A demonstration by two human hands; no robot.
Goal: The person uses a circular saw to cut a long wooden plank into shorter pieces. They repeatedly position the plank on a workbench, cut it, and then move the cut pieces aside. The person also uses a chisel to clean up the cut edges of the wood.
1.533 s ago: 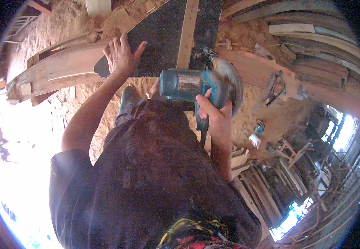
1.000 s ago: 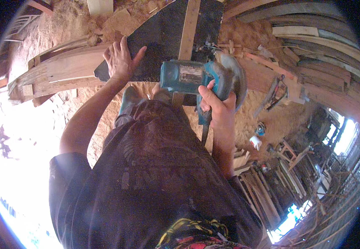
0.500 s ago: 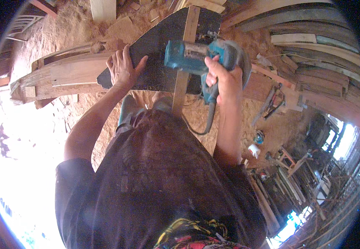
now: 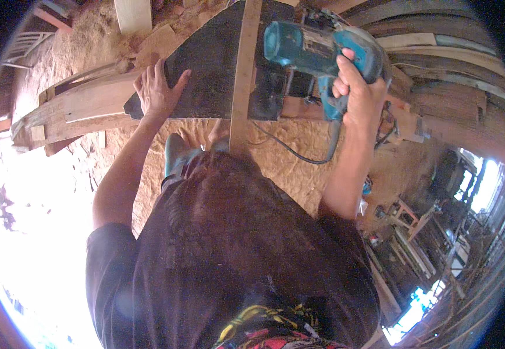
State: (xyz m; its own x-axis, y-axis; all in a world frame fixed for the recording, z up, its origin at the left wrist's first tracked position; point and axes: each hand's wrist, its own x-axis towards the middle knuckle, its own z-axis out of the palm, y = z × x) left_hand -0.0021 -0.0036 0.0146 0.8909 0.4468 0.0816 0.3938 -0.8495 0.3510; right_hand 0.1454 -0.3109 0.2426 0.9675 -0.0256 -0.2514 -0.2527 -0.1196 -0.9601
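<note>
Tan ground (image 4: 293, 180) backs a black board (image 4: 206, 67), left hand (image 4: 159, 93) splayed at its left end, right hand (image 4: 362, 93) gripping a saw (image 4: 305, 49) at its right.

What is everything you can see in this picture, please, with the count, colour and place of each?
saw: 1, teal, upper right of centre
cord: 1, dark, looping below the saw
board: 1, black, upper centre
strip: 1, light brown, across the board
timber: several pieces, pale brown, left of the board
planks: many, brown and grey, upper right
scrap wood: many pieces, brownish, lower right, count unclear
ground: 1, sandy, behind everything
shirt: 1, dark, lower centre
left hand: 1, bare, spread at the board's left
right hand: 1, bare, gripping the saw
</note>
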